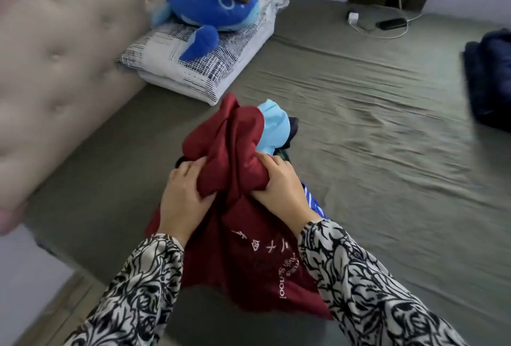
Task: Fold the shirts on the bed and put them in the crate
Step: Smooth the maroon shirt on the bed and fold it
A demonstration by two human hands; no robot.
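Observation:
A crumpled dark red shirt (pixel 237 152) with pale printed lettering is bunched up over the near part of the bed (pixel 373 129). My left hand (pixel 184 193) grips a fold of it on the left, and my right hand (pixel 279 183) grips another fold on the right. Behind the red shirt lies a light blue garment (pixel 273 129) on top of darker clothes. A blue-and-white striped piece (pixel 312 201) peeks out under my right wrist. No crate is in view.
A patterned pillow (pixel 210 63) with a blue plush toy (pixel 210 10) lies at the tufted headboard (pixel 63 49). A dark blue bundle (pixel 489 77) sits at the bed's right edge. A charger and cable (pixel 387 23) lie at the far side.

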